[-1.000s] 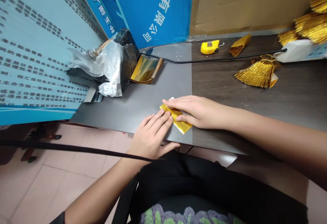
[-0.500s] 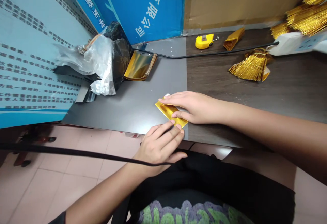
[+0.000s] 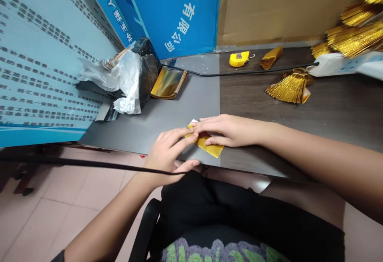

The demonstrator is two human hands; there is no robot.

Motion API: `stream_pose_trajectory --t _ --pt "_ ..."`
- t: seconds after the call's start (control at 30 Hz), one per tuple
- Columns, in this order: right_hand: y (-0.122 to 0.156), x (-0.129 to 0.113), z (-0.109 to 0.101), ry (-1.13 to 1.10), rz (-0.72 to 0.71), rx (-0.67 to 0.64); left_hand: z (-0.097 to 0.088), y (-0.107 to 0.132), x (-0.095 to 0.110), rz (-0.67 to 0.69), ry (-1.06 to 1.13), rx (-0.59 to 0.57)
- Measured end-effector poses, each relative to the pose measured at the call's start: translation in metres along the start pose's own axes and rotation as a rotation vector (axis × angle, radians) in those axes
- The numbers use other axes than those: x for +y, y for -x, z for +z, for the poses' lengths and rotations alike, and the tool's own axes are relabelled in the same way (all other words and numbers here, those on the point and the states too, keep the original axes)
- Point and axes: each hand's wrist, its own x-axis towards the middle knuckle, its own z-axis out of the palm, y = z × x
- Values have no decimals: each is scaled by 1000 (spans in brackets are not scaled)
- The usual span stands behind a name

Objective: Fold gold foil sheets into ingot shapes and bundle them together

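A folded piece of gold foil lies flat near the front edge of the worktop, across the seam where a grey sheet meets dark wood-grain laminate; a white corner pokes out from under it at 11 o'clock. The right hand comes in from 3 o'clock, its fingers extended and close together, lying flat across the foil; its thumb rests on the foil too, so the hand presses rather than pinches. The left hand comes in from 8 o'clock, its fingers slightly spread, their tips on the foil's left end and against the right hand's fingertips; its thumb sits apart, off the foil. A black cord crosses in front of the left wrist. At 10 o'clock lies a stack of gold foil sheets, beside a black plastic bag and a clear plastic bag; at 12 o'clock, a yellow tape measure; at 1 o'clock, a folded gold foil strip; at 2 o'clock, a gold tassel, with a white power strip and more tassels beyond.
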Motion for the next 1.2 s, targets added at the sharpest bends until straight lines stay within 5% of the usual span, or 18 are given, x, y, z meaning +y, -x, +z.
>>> stream_pose_trajectory --t 0.4,0.7,1.2 --pt "3 -9 -10 168 -118 -46 14 13 27 19 -78 75" --pt "0 -11 -6 -13 -130 -103 10 16 18 0 30 102" --pt "-5 -34 4 199 -80 -27 1 5 11 -11 -35 148"
